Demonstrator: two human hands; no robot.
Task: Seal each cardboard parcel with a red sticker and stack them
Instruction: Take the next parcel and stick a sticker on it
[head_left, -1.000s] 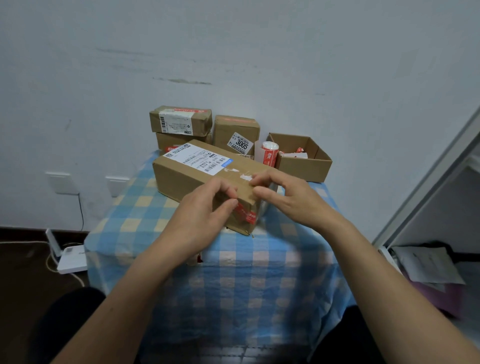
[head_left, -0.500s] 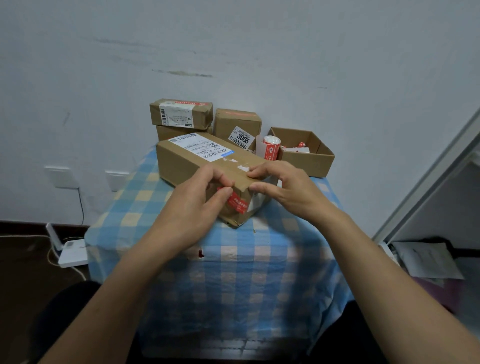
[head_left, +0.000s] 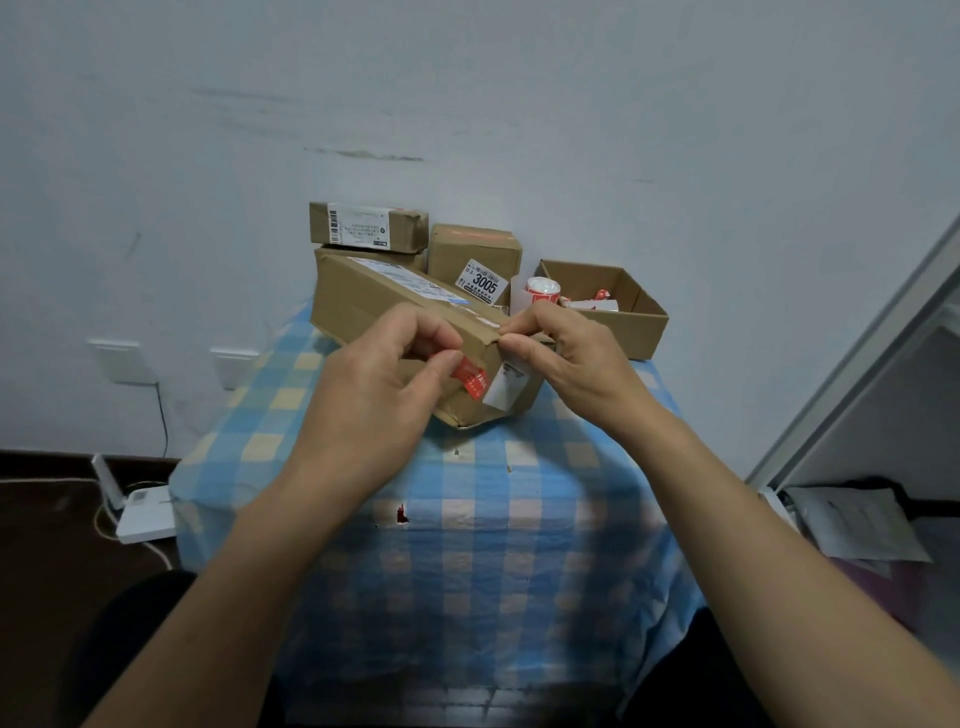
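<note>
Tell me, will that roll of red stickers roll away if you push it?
Probably not as it stands: the roll of red stickers seems upright on its flat end, so it would likely slide or tip. Knocked onto its round side, it could roll. Being paper, probably light.

**Colours and patterns, tabletop**

Parcel (head_left: 374, 312) plain brown cardboard, top label (head_left: 402, 279) white with black print and a blue strip; red sticker (head_left: 470, 376) with white print; tag (head_left: 504, 387) beside it white; rear boxes (head_left: 369, 228) same brown; "3005" label (head_left: 483, 285) white, black digits; sticker roll (head_left: 542, 292) red and white; open box (head_left: 641, 325) brown; tablecloth (head_left: 467, 561) checked blue, white, pale yellow, one small red spot (head_left: 400, 514); wall (head_left: 519, 104) pale grey, dark smudges; floor (head_left: 52, 571) dark brown; router (head_left: 144, 515) white.
</note>
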